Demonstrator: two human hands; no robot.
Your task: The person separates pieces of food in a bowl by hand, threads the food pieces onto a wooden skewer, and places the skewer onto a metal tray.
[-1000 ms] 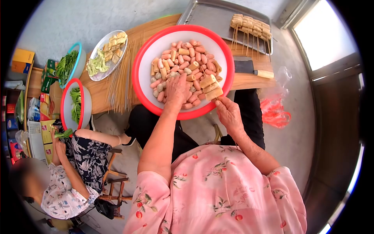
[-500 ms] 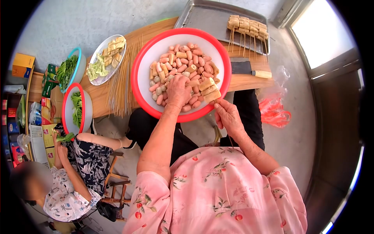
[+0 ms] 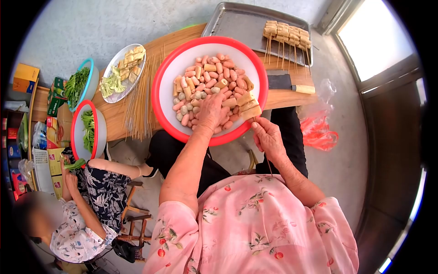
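A large red-rimmed white basin (image 3: 159, 68) holds pink mini sausages (image 3: 211, 84), tan roll pieces (image 3: 186, 91) and some greyish balls (image 3: 184, 110). Inside it, my left hand (image 3: 211, 111) lies over the food with its fingers apart, touching the sausages; its fingertips are partly hidden. Just outside the lower right rim, my right hand (image 3: 268, 135) is closed round a thin wooden skewer (image 3: 269, 165). Several tan roll pieces (image 3: 249, 107) are threaded side by side at the skewer's upper end, over the basin's edge.
Finished skewers (image 3: 287, 35) lie on a metal tray (image 3: 237, 23). A cleaver (image 3: 280, 82) rests right of the basin. Loose bamboo sticks (image 3: 142, 98), an oval plate (image 3: 109, 68) and basins of greens (image 3: 78, 84) are leftward. Another person (image 3: 77, 233) sits lower left, holding greens.
My left hand has shifted slightly right within the basin, fingers more spread. My right hand still holds the skewer in nearly the same place. The whole view has tilted slightly.
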